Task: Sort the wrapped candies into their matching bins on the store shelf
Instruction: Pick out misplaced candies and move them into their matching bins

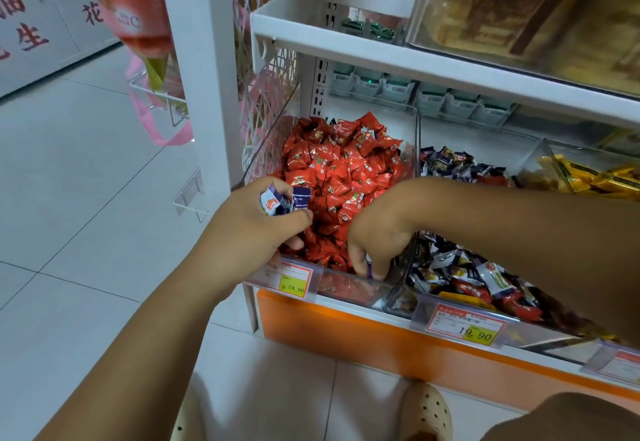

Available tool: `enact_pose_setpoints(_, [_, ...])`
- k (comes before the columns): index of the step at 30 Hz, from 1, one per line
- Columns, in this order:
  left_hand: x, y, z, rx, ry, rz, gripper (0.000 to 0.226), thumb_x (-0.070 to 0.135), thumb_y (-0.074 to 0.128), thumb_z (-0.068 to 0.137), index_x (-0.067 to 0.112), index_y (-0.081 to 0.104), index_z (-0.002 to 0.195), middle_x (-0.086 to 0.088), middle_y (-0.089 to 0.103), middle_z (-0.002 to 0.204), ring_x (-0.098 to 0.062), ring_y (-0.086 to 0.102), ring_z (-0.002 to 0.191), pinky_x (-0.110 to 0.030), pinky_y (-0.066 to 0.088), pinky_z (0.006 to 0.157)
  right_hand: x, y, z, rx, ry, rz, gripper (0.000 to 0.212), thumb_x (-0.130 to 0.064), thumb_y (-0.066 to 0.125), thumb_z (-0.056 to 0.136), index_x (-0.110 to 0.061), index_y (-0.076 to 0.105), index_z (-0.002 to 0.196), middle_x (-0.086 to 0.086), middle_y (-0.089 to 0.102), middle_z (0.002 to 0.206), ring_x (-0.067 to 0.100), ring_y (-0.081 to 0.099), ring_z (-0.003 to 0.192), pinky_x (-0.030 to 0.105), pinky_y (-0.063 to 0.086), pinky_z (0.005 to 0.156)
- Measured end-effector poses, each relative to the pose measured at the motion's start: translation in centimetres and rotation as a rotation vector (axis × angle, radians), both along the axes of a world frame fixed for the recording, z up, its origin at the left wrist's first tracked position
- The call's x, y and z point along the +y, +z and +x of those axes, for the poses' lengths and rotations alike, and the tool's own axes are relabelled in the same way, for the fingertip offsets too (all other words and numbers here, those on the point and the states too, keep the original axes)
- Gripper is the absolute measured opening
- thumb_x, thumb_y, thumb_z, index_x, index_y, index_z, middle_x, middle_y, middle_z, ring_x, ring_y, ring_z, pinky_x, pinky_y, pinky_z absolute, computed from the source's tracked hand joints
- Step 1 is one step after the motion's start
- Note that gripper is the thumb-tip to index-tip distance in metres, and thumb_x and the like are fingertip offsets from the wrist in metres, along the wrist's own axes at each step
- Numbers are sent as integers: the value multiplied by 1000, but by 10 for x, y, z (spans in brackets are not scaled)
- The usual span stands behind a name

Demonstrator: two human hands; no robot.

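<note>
Left hand [256, 222]: over the front left corner of the clear bin [346, 290] of red candies [339, 177]. Fingers curl round a small bunch of purple-and-white candies [282, 200], thumb lying across beneath them.

Right hand [375, 243]: forearm comes in from the right across the neighbouring bin. Wrist bent, fingers pointing down into the front of the red pile, close to the clear divider [416, 149]. Fingertips pinch a purple wrapper [370, 270]; the fingers hide most of it.

Around: the mixed bin [460, 302] to the right holds purple, white and red candies together. Further right lie yellow candies [595, 177]. Yellow price tags [294, 283] are clipped to the bin fronts. A white shelf [381, 54] runs overhead. A pale shoe [427, 413] stands on the tiled floor [86, 232] below.
</note>
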State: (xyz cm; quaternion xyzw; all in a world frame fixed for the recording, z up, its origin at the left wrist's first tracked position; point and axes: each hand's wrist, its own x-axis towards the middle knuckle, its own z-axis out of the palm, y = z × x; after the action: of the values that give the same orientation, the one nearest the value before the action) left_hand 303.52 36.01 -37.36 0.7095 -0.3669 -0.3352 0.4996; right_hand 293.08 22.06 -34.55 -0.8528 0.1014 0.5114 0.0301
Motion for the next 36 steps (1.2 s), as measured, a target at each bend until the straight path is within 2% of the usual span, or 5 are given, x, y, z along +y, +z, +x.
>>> enact_pose_setpoints(12, [-19,4,6,29,-55,-10,14,19,69,84,27,64,95,-6,73,75,-14,66,61,-23,46,48,-13,19,0,-184,-314,250,12,-21,67,88,-31,73,91,-18,67,101,2,56,101,24,43,94])
enact_pose_setpoints(18, [-10,6,-2,78,-85,44,14,19,71,85,26,63,94,-4,73,75,-15,70,67,-25,51,52,-15,25,-18,-586,-639,403,16,-15,69,87,-29,74,90,-16,68,98,9,61,103,30,48,96])
enact_pose_setpoints(23, [-10,12,-26,188,-97,-18,13,12,66,89,18,61,99,-3,69,78,-10,68,64,-21,47,47,-4,20,-44,-1115,-918,520,17,-6,67,87,-22,72,85,-13,66,87,-5,57,80,5,44,71])
enact_pose_setpoints(28, [-21,16,-53,179,-100,-87,11,18,66,90,21,61,99,2,65,71,-9,61,59,-21,44,47,-4,16,-90,-1393,-1229,611,18,-8,66,88,-23,74,83,-10,70,93,5,62,84,22,46,74])
enact_pose_setpoints(36, [-63,36,-108,-80,-267,-120,11,27,62,92,28,56,100,3,64,75,2,49,44,-14,37,45,-29,24,-164,-1582,-1449,272,16,-14,65,90,-27,73,88,-19,61,106,8,54,108,30,41,94])
